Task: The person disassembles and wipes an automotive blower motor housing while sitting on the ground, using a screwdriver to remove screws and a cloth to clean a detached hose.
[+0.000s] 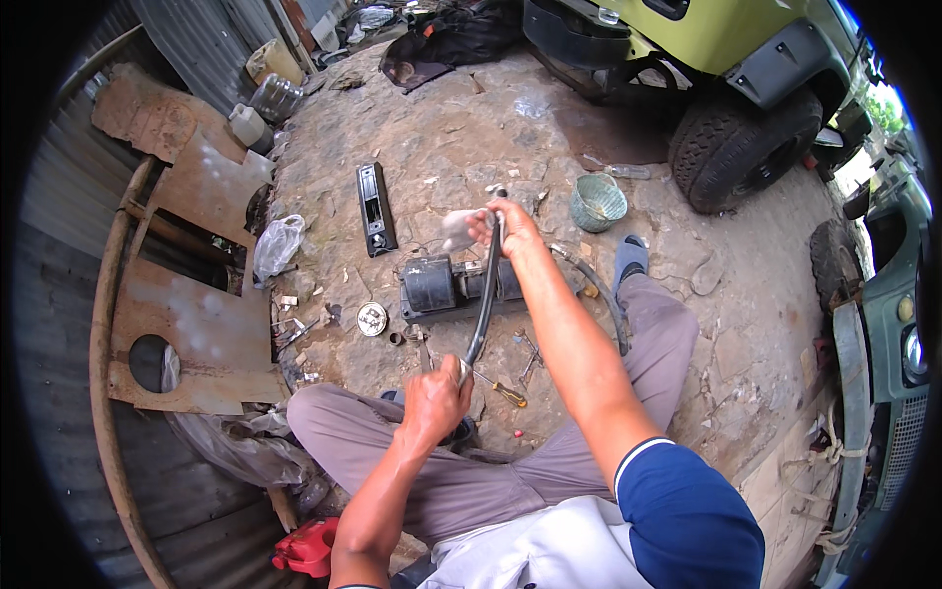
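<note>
Right now I hold a black hose [484,306] stretched between my two hands, slanting up and away from my lap. My left hand [439,398] is closed in a fist around its near end, knuckles up, between my bent knees. My right hand [512,233] reaches farther out, its fingers curled around the hose close to the far end, with a short stub poking out beyond them. A pale, blurred thing [457,229] shows just beside those fingers; I cannot tell what it is, or whether I am touching it.

Below the hose, on the rough stony ground [687,324], sits a black machine with a rounded drum-like housing [429,283] at its left. The hose passes across it in my view, though I cannot tell whether the two touch. Past the machine, to the left, lies a long black casing [374,211]. Nearer me are a round metal disc [372,319] and a screwdriver with a yellow handle [509,395], the latter just right of my left hand. A second, dark hose [610,299] curves along the ground beside my right leg, and a greenish bucket [598,203] stands beyond my foot.

Farther off, a yellow-green vehicle [721,34] with a chunky black tyre [746,152] stands at the upper right. To my left, rusty sheet metal [196,324] leans near a corrugated wall [54,324].
</note>
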Available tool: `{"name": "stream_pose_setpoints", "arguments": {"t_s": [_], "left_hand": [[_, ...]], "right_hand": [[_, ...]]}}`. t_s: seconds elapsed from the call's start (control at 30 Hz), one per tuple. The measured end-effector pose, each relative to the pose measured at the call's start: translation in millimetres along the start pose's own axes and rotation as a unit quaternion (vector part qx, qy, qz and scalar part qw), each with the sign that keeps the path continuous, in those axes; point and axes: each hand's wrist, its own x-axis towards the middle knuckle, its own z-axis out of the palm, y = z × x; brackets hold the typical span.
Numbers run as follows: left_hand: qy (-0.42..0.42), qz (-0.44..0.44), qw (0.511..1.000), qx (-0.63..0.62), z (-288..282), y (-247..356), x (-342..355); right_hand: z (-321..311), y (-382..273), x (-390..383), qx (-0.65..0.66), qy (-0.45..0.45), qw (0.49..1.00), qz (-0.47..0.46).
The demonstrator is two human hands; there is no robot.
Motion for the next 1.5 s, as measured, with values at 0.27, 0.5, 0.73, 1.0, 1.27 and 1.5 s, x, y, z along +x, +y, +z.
{"name": "stream_pose_setpoints", "arguments": {"t_s": [0.27, 0.5, 0.73, 1.0, 1.27, 1.5], "left_hand": [[-0.03, -0.135, 0.962, -0.235, 17.0, -6.9, -27.9], [-0.173, -0.242, 0.581, -0.757, 15.0, -55.1, -10.4], [-0.317, -0.285, 0.342, -0.837, 32.9, -58.1, -12.2], [-0.274, -0.347, 0.577, -0.686, 38.3, -45.5, -12.3], [-0.193, -0.205, 0.94, -0.19, 62.3, -20.9, -9.4], [-0.111, -0.212, 0.952, -0.193, 53.1, -8.6, 21.4]], "right_hand": [[-17.6, -43.1, 3.6, 0.027, 0.013, 0.995, -0.097], [-10.7, -50.8, -27.9, -0.062, -0.047, 0.978, -0.192], [-2.6, -53.6, -33.3, 0.22, -0.181, 0.938, -0.199], [0.3, -77.3, -50.0, -0.108, -0.024, 0.944, -0.31], [-9.4, -54.1, -40.7, -0.239, 0.192, 0.884, -0.354], [3.9, -1.1, -52.3, -0.289, 0.158, 0.908, -0.259]]}}
